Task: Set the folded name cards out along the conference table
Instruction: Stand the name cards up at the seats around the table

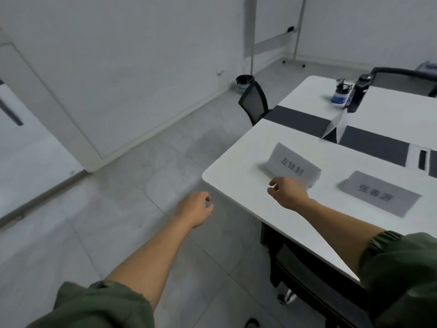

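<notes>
The folded white paper name card (292,165) is seen at one o'clock of the loosely curled, empty right hand (287,191); the left hand (195,209) hangs empty off the white worktop (231,171).

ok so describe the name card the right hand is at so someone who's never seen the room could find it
Start at the white conference table and go to its rounded near corner. The name card closest to that corner stands upright as a folded tent, with the right hand at its front edge. Its neighbour, the second name card, appears to lie flatter and sits further from the corner.

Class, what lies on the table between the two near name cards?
Nothing: in the head view, bare white tabletop separates the left folded white name card from the right one.
</notes>
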A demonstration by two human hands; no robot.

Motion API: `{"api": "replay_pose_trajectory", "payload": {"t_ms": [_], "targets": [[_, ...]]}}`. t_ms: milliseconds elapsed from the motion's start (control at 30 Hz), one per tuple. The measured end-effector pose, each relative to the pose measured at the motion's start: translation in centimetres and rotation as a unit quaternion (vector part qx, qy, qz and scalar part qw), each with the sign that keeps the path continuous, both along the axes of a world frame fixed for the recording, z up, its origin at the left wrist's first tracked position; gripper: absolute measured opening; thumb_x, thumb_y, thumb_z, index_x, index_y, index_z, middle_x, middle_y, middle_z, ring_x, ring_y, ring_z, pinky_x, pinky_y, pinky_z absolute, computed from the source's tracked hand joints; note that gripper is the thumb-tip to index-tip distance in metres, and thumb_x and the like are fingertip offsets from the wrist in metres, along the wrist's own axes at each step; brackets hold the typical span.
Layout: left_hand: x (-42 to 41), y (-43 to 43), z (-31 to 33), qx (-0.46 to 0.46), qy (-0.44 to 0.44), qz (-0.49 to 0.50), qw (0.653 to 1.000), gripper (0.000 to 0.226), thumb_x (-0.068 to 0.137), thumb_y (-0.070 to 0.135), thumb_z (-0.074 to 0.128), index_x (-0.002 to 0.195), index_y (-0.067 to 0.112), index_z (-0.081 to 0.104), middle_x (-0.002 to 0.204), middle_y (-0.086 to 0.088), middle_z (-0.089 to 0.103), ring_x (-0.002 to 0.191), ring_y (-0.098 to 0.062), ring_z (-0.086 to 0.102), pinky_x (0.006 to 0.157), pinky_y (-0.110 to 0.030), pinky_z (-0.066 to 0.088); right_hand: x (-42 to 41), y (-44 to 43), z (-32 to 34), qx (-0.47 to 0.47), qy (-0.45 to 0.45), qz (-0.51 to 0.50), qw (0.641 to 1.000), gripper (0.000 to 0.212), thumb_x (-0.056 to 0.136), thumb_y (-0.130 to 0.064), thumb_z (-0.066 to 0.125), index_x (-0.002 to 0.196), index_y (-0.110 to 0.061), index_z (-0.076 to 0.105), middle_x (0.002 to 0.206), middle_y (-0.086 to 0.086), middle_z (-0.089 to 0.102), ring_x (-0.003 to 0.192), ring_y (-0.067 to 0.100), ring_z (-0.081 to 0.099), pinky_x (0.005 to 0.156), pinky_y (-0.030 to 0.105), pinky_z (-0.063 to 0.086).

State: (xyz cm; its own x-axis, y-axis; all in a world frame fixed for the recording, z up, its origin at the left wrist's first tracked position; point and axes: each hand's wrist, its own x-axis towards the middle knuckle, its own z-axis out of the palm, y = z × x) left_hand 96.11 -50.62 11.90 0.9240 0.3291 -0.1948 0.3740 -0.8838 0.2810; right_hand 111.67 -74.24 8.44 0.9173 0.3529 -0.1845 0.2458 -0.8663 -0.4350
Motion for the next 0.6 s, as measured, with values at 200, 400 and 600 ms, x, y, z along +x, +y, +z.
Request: {"api": "replay_pose_trajectory", "payload": {"t_ms": [200, 400, 600], "targets": [[9.1, 2.3, -0.8, -0.026, 0.027, -0.05, 0.998, 0.032, 0.092, 0.036, 0.053, 0.12, 0.022, 0.059, 0.114, -0.006, 0.065, 0.1, -0.026, 0.062, 0.083, -0.034, 0.051, 6.6, 0.8, -0.2, -0.015, 0.003, -0.042, 0.999, 0.031, 0.092, -0.037, 0.057, 0.119, -0.024, 0.064, 0.112, 0.001, 0.067, 0.1, 0.021, 0.061, 0.085, 0.033, 0.05], [20.1, 4.9, -2.2, -0.038, 0.04, -0.136, 0.989, 0.034, 0.094, 0.032, 0.052, 0.125, 0.018, 0.057, 0.113, -0.006, 0.065, 0.101, -0.022, 0.06, 0.08, -0.028, 0.045, 13.6, 0.8, -1.5, -0.031, 0.002, -0.131, 0.991, 0.031, 0.092, -0.039, 0.057, 0.119, -0.026, 0.065, 0.115, 0.001, 0.07, 0.1, 0.024, 0.064, 0.083, 0.031, 0.051], [31.6, 7.4, -2.8, -0.027, 0.059, -0.222, 0.973, 0.034, 0.095, 0.032, 0.051, 0.124, 0.016, 0.056, 0.115, -0.005, 0.064, 0.101, -0.022, 0.06, 0.077, -0.027, 0.044, 19.4, 1.4, -1.3, -0.04, -0.015, -0.237, 0.971, 0.033, 0.091, -0.04, 0.057, 0.119, -0.025, 0.064, 0.112, -0.002, 0.071, 0.101, 0.022, 0.063, 0.083, 0.033, 0.051]]}}
